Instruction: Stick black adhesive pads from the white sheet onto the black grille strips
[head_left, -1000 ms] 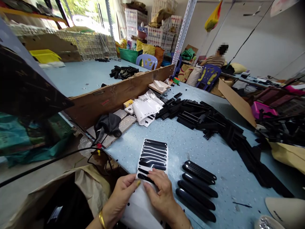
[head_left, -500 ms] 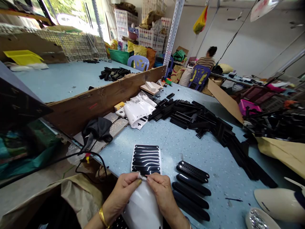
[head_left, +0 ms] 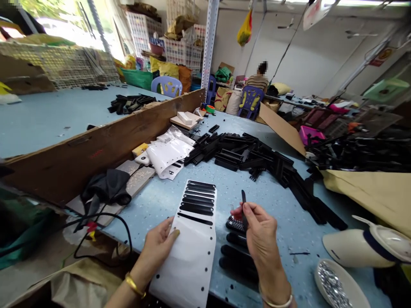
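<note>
My left hand [head_left: 160, 244] pinches the left edge of a white sticker sheet [head_left: 189, 256], which hangs over the table's near edge. Black strip stickers [head_left: 198, 198] run across its upper part; its lower part is bare white with small dark dots along the sides. In my right hand [head_left: 261, 235], raised right of the sheet, a thin black strip sticker [head_left: 244, 197] stands nearly upright between thumb and fingers. Beneath that hand lie several long black rounded pieces [head_left: 237, 253], partly hidden by it. The one at the back, a black piece with a textured face [head_left: 233, 224], is mostly covered.
A long heap of black plastic parts [head_left: 237, 149] stretches across the table. More white sheets [head_left: 170, 154] lie left of it, before a wooden divider [head_left: 105, 143]. At right are a bowl of shiny small metal parts [head_left: 334, 284] and a cream-coloured appliance [head_left: 346, 248]. A person [head_left: 257, 81] sits far back.
A black strip has come off the sheet into my right hand, which has moved up and right over the black pieces. My left hand stays on the sheet, now flatter. The view has turned right.
</note>
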A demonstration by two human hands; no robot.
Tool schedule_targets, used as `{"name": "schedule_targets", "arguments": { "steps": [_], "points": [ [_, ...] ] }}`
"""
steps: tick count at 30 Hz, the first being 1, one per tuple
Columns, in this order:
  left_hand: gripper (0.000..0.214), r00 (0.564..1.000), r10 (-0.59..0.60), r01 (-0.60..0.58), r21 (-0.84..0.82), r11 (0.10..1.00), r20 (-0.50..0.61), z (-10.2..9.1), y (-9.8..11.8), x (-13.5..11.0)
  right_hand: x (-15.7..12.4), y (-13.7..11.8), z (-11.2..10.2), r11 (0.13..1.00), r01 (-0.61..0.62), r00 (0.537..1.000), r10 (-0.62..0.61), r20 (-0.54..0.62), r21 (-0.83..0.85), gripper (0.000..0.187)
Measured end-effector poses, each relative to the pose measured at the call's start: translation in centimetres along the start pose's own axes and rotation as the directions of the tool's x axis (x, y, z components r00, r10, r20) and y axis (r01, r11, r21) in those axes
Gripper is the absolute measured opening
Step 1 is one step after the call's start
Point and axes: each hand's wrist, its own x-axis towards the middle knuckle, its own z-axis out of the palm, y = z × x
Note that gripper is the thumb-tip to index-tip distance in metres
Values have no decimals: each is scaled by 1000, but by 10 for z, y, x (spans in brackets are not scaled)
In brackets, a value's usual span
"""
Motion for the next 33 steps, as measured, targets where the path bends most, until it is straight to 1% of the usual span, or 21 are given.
{"name": "schedule_targets", "arguments": {
  "steps": [1, 2, 4, 5, 6, 7, 8, 9, 10, 11, 12, 13, 14, 17, 20, 23, 26, 29, 31, 32, 33],
  "points": [
    [51, 994, 89, -79, 143, 987, -59, 0, 0, 8, 3, -5, -11, 997, 48, 999, -49, -21, -64, 25],
    [50, 974, 197, -156, 297, 942, -111, 0, 1, 14, 4, -9, -21, 985, 86, 996, -90, -16, -151, 23],
    [47, 896, 415, -273, 542, 795, -158, 3, 4, 18, -3, -8, -38, 920, 167, 986, -152, 69, -354, 18],
    [46, 855, 491, -304, 605, 736, -167, 7, 7, 17, -9, -5, -44, 870, 221, 975, -180, 132, -441, 14],
    [44, 834, 526, -321, 626, 711, -169, 13, 10, 12, -17, -2, -48, 816, 282, 958, -208, 198, -505, 11],
    [41, 843, 515, -329, 606, 724, -158, 21, 14, 7, -25, 3, -51, 767, 341, 937, -235, 257, -543, 10],
    [38, 884, 451, -318, 549, 773, -123, 31, 18, 0, -34, 7, -53, 727, 391, 917, -257, 305, -564, 9],
    [34, 936, 350, -295, 457, 839, -37, 41, 21, -8, -42, 10, -54, 695, 430, 899, -269, 347, -576, 9],
    [29, 968, 235, -250, 346, 904, 84, 53, 25, -14, -50, 13, -55, 669, 458, 883, -269, 383, -586, 10],
    [25, 970, 127, -178, 243, 953, 209, 64, 27, -19, -57, 15, -55, 646, 479, 871, -266, 413, -595, 10],
    [25, 947, 40, -93, 154, 984, 318, 75, 28, -23, -62, 16, -56, 624, 497, 861, -266, 435, -602, 11],
    [26, 920, -27, -7, 86, 996, 391, 84, 28, -25, -66, 16, -57, 604, 514, 851, -274, 447, -609, 12],
    [28, 898, -78, 70, 34, 997, 433, 91, 27, -26, -68, 15, -59, 587, 530, 844, -293, 449, -612, 13],
    [29, 860, -157, 218, -71, 973, 486, 104, 23, -22, -70, 11, -70, 564, 551, 834, -353, 423, -616, 17],
    [29, 837, -185, 267, -89, 960, 516, 108, 24, -15, -68, 7, -84, 608, 528, 848, -337, 409, -593, 17],
    [26, 843, -170, 252, -95, 963, 511, 108, 26, -10, -66, 7, -96, 652, 479, 875, -298, 382, -588, 16],
    [24, 845, -141, 229, -109, 967, 516, 107, 26, -5, -64, 5, -104, 652, 438, 898, -276, 344, -619, 14],
    [23, 836, -124, 200, -86, 976, 535, 106, 26, -1, -62, 1, -106, 625, 448, 893, -275, 356, -640, 13],
    [24, 832, -123, 165, -30, 986, 540, 104, 26, 5, -58, -3, -108, 587, 468, 883, -310, 351, -660, 14],
    [25, 844, -119, 132, 13, 991, 522, 103, 26, 9, -55, -5, -111, 570, 475, 879, -338, 336, -670, 14],
    [26, 869, -102, 81, 64, 995, 484, 102, 26, 13, -51, -6, -114, 557, 477, 876, -369, 312, -680, 14]
  ]
}}
